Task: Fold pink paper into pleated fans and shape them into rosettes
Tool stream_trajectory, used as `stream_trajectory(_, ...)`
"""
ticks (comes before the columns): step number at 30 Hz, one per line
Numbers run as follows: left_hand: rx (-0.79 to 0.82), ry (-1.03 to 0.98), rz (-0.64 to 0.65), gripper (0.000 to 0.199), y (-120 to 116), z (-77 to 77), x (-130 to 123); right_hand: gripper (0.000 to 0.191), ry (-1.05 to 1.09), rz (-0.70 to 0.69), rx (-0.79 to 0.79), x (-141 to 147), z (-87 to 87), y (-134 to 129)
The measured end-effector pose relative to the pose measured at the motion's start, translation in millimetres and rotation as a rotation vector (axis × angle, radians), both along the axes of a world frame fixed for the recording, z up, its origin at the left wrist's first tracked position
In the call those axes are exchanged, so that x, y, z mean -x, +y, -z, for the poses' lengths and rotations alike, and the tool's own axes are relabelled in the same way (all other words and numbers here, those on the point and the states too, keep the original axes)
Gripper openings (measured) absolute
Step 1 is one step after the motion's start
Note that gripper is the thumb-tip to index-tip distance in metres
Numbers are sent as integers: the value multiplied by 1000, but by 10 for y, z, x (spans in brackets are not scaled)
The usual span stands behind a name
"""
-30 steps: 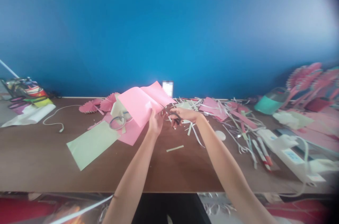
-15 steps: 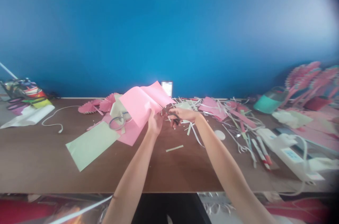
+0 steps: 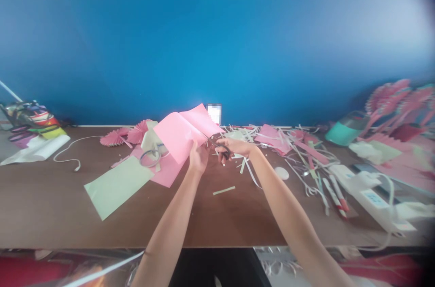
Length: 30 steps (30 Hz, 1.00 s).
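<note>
My left hand (image 3: 199, 156) grips the lower edge of a folded pink paper sheet (image 3: 178, 133), held up over the table. In my right hand (image 3: 234, 147) are dark-handled scissors (image 3: 222, 151), their blades pointing left into the paper's right side. How far the blades are parted is too small to make out. Under the raised sheet, to the left, lie another pink sheet (image 3: 170, 171), a pale green sheet (image 3: 118, 185) and a roll of tape (image 3: 149, 158).
Pink paper fans (image 3: 115, 136) lie at the back left. White and pink paper strips (image 3: 272, 135) litter the back right. Farther right are markers (image 3: 335, 196), a white power strip (image 3: 370, 201) and a teal container (image 3: 348, 128). A blue panel (image 3: 217, 42) stands behind the brown table (image 3: 238, 223).
Almost nothing differs. Both hands, the pink sheet and the scissors stay in nearly the same place.
</note>
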<state>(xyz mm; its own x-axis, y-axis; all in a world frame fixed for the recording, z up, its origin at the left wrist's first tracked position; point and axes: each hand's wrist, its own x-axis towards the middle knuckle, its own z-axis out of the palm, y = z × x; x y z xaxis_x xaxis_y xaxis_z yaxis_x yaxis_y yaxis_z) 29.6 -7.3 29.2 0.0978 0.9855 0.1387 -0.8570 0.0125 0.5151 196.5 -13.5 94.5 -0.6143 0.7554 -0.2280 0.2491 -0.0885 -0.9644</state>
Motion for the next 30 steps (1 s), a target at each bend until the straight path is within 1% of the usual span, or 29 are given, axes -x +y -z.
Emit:
stream_trajectory(2, 9, -11, 4, 36, 13, 15, 7, 27, -23, -45, -22, -8, 30, 32)
stream_trajectory(5, 26, -30, 0, 36, 24, 24, 16, 26, -47, -74, -40, -12, 64, 70)
stream_trajectory(12, 56, -74, -24, 34, 46, 37, 28, 19, -37, -62, -95, 16, 76, 50)
stream_trajectory(16, 67, -90, -33, 34, 51, 44, 29, 18, -33, -50, -117, 35, 76, 47)
stream_trajectory(21, 61, -102, -67, 32, 44, 28, 24, 21, -74, -10, -140, 43, 90, 54)
stream_trajectory(25, 75, -114, -72, 31, 52, 33, 35, 26, -69, -16, -122, 48, 110, 55)
stream_trajectory(30, 73, -117, -65, 31, 77, 75, 50, 29, -52, -31, -116, 52, 147, 79)
